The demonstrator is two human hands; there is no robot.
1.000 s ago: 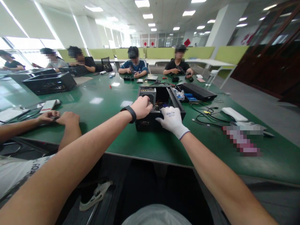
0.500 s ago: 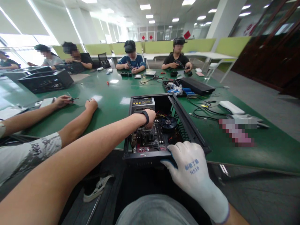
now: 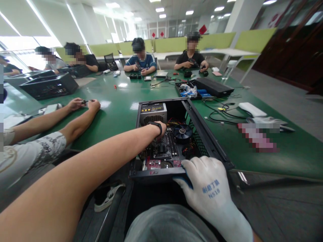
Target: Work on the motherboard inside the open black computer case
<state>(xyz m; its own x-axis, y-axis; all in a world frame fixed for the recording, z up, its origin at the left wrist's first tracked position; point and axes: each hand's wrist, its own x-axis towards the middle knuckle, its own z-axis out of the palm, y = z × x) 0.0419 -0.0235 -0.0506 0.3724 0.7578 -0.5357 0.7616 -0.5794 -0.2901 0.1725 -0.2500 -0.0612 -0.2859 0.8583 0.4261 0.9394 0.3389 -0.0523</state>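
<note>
Head view:

- Case (image 3: 202, 134): black computer case, lid off, lay flat on the green table (image 3: 118, 111); its near end hung over the table's near edge, toward the person.
- Left hand (image 3: 161, 129): bare, with a black wristband (image 3: 156, 125); it reached down into the case between the power unit and the fan. The fingers were hidden behind the wrist, so the grip could not be told.
- Right hand (image 3: 207, 185): in a white glove with blue print on the back; it was closed over the case's near right corner, fingers curled around the front edge.
- Power unit (image 3: 153, 112): grey box with a yellow label, in the far left corner of the case, just beyond the left hand.
- Fan (image 3: 182, 131): round, black with a blue centre, seated on the board just right of the left hand.
- Board (image 3: 164, 151): dark motherboard with red parts near its front edge, filling the case floor.
- Cables (image 3: 219, 114): black loops on the table, right of the case.
- White box (image 3: 252, 109): long and flat, lay beyond the cables near the right table edge.
- Second case (image 3: 49, 86): black, on the far left of the table, well apart.
- Tray (image 3: 204, 88): black open unit with blue and white items inside, beyond the case.
- Neighbour's hands (image 3: 84, 104): a person at left rested both forearms on the table, hands together on a small dark item.
- Four other people sat at the far side of the table.
</note>
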